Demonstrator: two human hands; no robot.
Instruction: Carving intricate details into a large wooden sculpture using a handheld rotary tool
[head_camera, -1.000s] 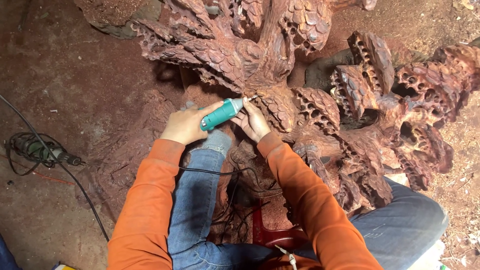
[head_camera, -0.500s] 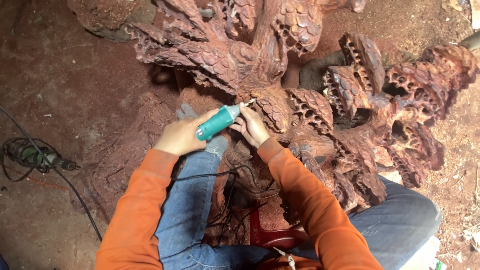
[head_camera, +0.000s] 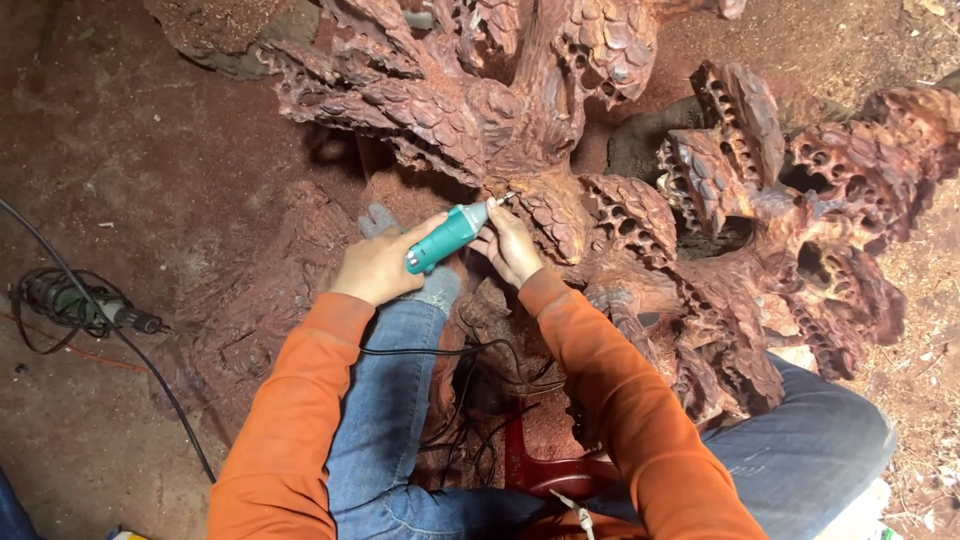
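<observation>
A large reddish-brown wood carving (head_camera: 600, 150) with scaled and honeycombed shapes fills the upper middle and right. My left hand (head_camera: 378, 268) grips the body of a teal rotary carving tool (head_camera: 445, 238). My right hand (head_camera: 510, 245) steadies the tool near its front end, fingers resting against the wood. The tool's thin bit touches the carving just above my right hand. Both arms wear orange sleeves, and my knees in blue jeans lie beneath them. A black cord (head_camera: 440, 352) runs from the tool down between my legs.
Another power tool with a coiled black cable (head_camera: 75, 300) lies on the dusty red floor at the left. A cable trails from it toward the bottom. A dark red stool (head_camera: 545, 470) sits under me. Sawdust covers the ground at the right.
The view has shifted slightly, so hands and carving sit a little lower in the frame. The tool tip stays against the same area of the carving, with both hands holding as before.
</observation>
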